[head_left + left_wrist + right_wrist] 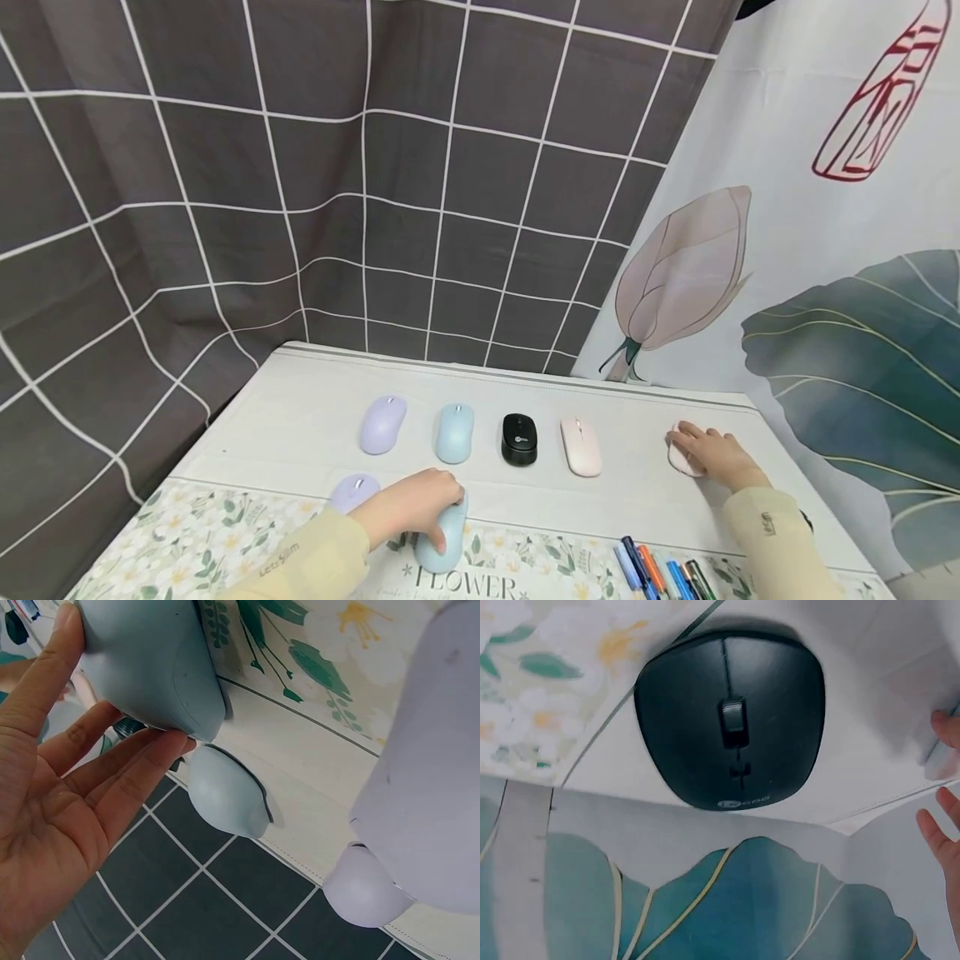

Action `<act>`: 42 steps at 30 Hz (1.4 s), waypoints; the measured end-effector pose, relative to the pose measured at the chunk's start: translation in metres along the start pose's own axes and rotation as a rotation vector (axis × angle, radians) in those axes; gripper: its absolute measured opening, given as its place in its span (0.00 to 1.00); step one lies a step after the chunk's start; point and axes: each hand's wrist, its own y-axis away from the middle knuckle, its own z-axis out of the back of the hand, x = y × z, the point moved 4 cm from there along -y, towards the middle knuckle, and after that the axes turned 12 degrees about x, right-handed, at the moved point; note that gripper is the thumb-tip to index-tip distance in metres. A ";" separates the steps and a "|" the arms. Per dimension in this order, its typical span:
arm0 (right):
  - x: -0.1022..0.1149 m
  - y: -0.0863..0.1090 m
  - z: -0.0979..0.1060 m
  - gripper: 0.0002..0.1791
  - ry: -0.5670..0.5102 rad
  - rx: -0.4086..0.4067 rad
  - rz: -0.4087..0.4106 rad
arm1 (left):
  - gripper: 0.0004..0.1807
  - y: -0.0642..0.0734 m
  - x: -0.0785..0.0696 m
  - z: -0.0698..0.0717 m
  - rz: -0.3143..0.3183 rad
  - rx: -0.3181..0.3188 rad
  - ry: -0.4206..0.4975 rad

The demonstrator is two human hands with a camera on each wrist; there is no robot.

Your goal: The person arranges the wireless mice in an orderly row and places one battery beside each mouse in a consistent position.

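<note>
A light blue mouse (440, 557) on the floral front part of the table is gripped by my left hand (411, 505), thumb on one side and fingers on the other. The left wrist view shows this blue mouse (150, 664) close up. Just left of that hand is a purple mouse (354, 491), partly hidden by the hand. At the far right, my right hand (722, 460) holds a pale pink mouse (679, 461) with fingers over its top and side. A black mouse (731, 727) fills the right wrist view, lying near my right forearm.
Behind stand a purple mouse (383, 425), a light blue mouse (454, 433), a black mouse (519, 439) and a pale pink mouse (581, 447) in a row. Several pens (651, 570) lie at the front right. A dark grid curtain (405, 167) hangs behind the table.
</note>
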 end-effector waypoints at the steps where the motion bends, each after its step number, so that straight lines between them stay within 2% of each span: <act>1: -0.001 -0.001 0.000 0.23 -0.011 0.000 -0.009 | 0.31 0.000 0.000 0.000 0.000 0.000 -0.001; 6: -0.002 -0.002 0.001 0.24 0.021 -0.056 -0.032 | 0.31 -0.001 0.000 0.000 0.003 0.005 -0.003; 10: -0.004 -0.002 0.004 0.32 0.047 -0.102 -0.047 | 0.31 -0.001 0.000 0.000 0.004 0.008 -0.007; 13: -0.006 -0.002 0.008 0.39 0.029 -0.128 -0.047 | 0.31 -0.001 -0.001 0.000 0.009 0.009 -0.020; 17: -0.005 0.003 0.014 0.41 -0.030 -0.150 -0.045 | 0.31 -0.002 0.000 0.000 0.002 0.010 -0.043; 24: -0.001 0.008 0.027 0.38 -0.148 -0.211 -0.053 | 0.32 -0.003 0.002 -0.001 -0.005 0.006 -0.017; 31: 0.002 0.007 0.033 0.35 -0.153 -0.308 -0.035 | 0.31 -0.002 0.000 0.000 -0.010 0.003 -0.028; 35: 0.006 0.004 0.037 0.36 -0.150 -0.326 -0.091 | 0.31 -0.001 0.001 0.000 -0.006 -0.002 -0.014; 42: 0.014 0.002 0.041 0.34 -0.233 -0.333 -0.195 | 0.31 -0.002 0.002 -0.001 -0.009 -0.007 -0.005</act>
